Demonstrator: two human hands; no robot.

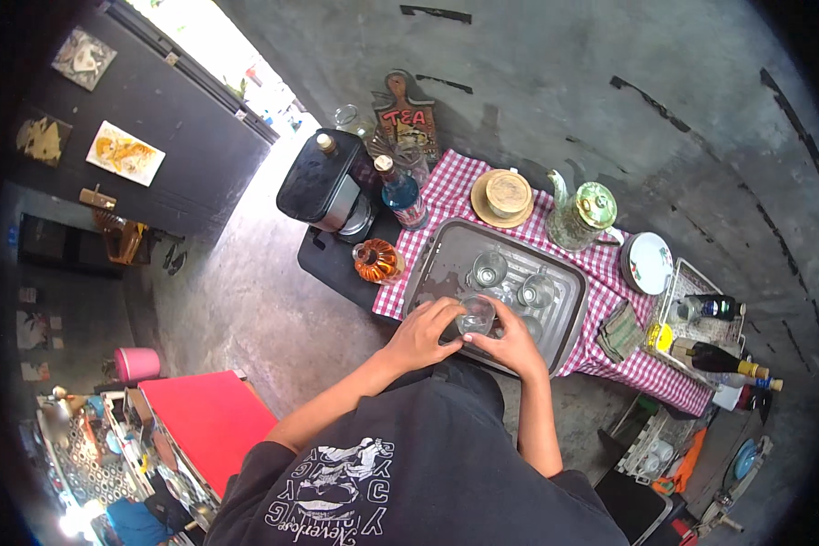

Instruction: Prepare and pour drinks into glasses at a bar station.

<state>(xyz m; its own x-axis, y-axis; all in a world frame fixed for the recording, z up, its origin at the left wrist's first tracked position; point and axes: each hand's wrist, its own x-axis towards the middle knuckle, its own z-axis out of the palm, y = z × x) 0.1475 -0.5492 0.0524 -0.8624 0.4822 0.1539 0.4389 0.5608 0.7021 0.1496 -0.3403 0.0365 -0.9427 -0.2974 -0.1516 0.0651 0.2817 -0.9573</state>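
Between my two hands is a clear glass cup [475,315], held over the near edge of a grey ribbed tray [569,318]. My left hand [423,335] is closed on the cup's left side, and my right hand [510,346] grips its right side, the thumbs close together at the front. Just beyond, a glass cup [490,267] stands on the tray, with another glass cup [537,291] to its right. More glass shows beside my right fingers, partly covered by them. The tray's surface looks wet at its left end.
Left of the tray stand an orange bottle [378,261], a blue bottle [400,196] and a black coffee maker [323,182]. Behind are a wooden-lidded cup [509,193] and a green patterned teapot [581,214]. Plates [648,262], a folded cloth [620,333] and a wire rack [687,282] with bottles lie right.
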